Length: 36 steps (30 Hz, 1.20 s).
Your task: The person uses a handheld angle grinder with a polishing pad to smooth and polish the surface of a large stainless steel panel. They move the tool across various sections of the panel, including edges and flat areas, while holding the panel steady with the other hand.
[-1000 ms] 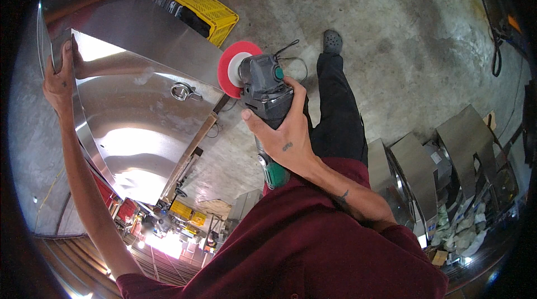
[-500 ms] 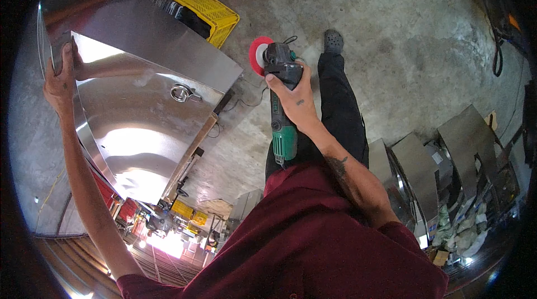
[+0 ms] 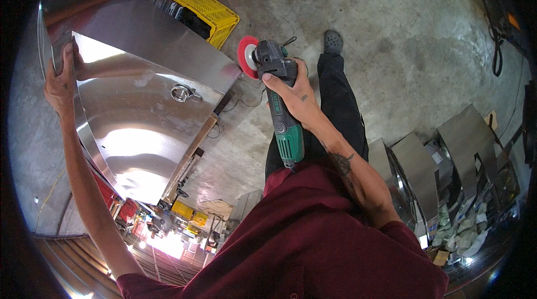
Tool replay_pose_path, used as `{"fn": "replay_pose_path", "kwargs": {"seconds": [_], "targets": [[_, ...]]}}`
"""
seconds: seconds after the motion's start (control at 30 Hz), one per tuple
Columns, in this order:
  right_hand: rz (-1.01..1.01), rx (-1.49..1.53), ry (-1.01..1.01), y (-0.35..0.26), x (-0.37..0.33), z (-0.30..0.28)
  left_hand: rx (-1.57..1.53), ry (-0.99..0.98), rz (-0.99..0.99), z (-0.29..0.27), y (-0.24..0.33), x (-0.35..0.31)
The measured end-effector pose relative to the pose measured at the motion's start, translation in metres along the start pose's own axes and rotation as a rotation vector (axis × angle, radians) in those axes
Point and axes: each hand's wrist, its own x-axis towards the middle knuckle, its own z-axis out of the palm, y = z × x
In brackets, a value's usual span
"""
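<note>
The angle grinder (image 3: pixel 277 106), dark at the head and green at its rear end, is held in front of the person's body, at the right-hand corner of a shiny metal piece (image 3: pixel 145 106). The right hand (image 3: pixel 295 89) is closed around the tool just behind its head, the thumb lying across the near side and the fingers mostly hidden beneath. The grinder's rear end points back toward the maroon shirt (image 3: pixel 313 232).

A red disc (image 3: pixel 244 56) with a pale centre is fitted to the head and faces left, right by the metal corner; whether the two touch cannot be told. A faint red tint shows on the metal beside it.

The left hand (image 3: pixel 60 78) pinches the far left edge of the metal piece near its upper corner, thumb on one side and fingers on the other, and the forearm reflects in the polished face. A round ring fitting (image 3: pixel 180 93) is set on that face, toward its right side, and a wooden strip (image 3: pixel 193 151) runs along the lower right edge.

Beyond the metal stands a yellow crate (image 3: pixel 196 3) on the concrete floor (image 3: pixel 403 19). To the person's right, grey metal sheets (image 3: pixel 408 165) lean together near crumpled bags (image 3: pixel 461 229).
</note>
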Motion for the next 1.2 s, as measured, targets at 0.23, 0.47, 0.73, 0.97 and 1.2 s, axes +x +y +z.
{"fn": "replay_pose_path", "kwargs": {"seconds": [0.23,0.47,0.73,0.97,1.2], "targets": [[-0.036,-0.047,0.004,0.005,0.002,0.000,-0.015,0.079,-0.025,-0.001,0.006,-0.001],[-0.074,-0.058,-0.024,-0.002,-0.022,0.007,-0.002,0.100,0.085,0.001,-0.002,0.002],[-0.118,-0.070,-0.086,-0.027,-0.066,0.020,-0.105,0.109,-0.002,-0.005,0.010,-0.001],[-0.109,-0.084,-0.049,-0.014,-0.050,0.013,0.027,-0.045,0.055,0.000,0.000,0.003],[-0.174,-0.255,0.090,0.020,0.002,-0.007,0.046,0.082,0.107,0.010,-0.008,-0.001]]}}
